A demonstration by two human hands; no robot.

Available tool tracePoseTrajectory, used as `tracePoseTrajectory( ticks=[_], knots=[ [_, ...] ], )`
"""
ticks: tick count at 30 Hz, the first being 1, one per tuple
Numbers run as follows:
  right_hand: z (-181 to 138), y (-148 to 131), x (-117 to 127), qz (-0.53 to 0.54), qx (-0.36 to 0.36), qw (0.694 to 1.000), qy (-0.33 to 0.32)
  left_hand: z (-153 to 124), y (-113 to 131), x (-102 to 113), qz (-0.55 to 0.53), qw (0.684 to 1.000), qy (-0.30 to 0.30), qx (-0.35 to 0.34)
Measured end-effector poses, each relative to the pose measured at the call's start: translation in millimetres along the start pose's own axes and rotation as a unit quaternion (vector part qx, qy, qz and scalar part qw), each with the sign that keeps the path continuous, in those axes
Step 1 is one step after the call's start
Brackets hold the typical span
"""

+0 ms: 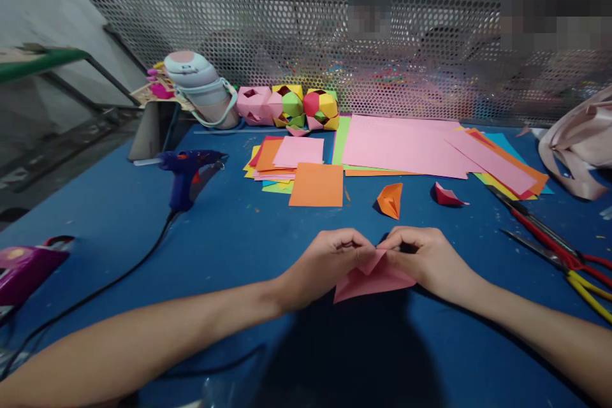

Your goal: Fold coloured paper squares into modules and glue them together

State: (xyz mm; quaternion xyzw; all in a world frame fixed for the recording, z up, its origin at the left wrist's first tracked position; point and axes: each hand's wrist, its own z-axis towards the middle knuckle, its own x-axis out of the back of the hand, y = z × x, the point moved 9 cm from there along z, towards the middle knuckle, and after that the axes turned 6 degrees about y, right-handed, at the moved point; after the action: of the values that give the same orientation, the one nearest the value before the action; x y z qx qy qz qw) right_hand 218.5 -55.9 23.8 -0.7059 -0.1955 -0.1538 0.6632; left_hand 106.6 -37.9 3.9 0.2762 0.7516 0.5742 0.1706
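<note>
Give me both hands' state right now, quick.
Left hand: closed, pinching the pink folded paper.
Right hand: closed, pinching the same pink folded paper.

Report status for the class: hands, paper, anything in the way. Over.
Left hand and right hand pinch pink paper. Paper partly folded. Orange folded piece and red folded piece beyond, not in the way.
</note>
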Motion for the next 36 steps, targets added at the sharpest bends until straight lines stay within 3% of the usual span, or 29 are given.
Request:
tracePoseTrajectory(
  ticks=[10,15,27,36],
  knots=[
    [1,9,-4,0.035,-0.047,0.997,-0.042,2,-4,6,0.012,0.999,0.043,0.023],
    [0,8,-5,0.021,-0.016,0.998,-0.052,1,-4,6,0.027,0.998,0.045,0.026],
    [-2,-9,-3,-0.026,0.064,0.996,-0.058,2,6,11,0.096,0.993,0.062,-0.041],
    [-3,5,-8,-0.012,-0.005,0.997,-0.071,0,2,12,0.101,0.991,0.071,-0.051]
  ],
)
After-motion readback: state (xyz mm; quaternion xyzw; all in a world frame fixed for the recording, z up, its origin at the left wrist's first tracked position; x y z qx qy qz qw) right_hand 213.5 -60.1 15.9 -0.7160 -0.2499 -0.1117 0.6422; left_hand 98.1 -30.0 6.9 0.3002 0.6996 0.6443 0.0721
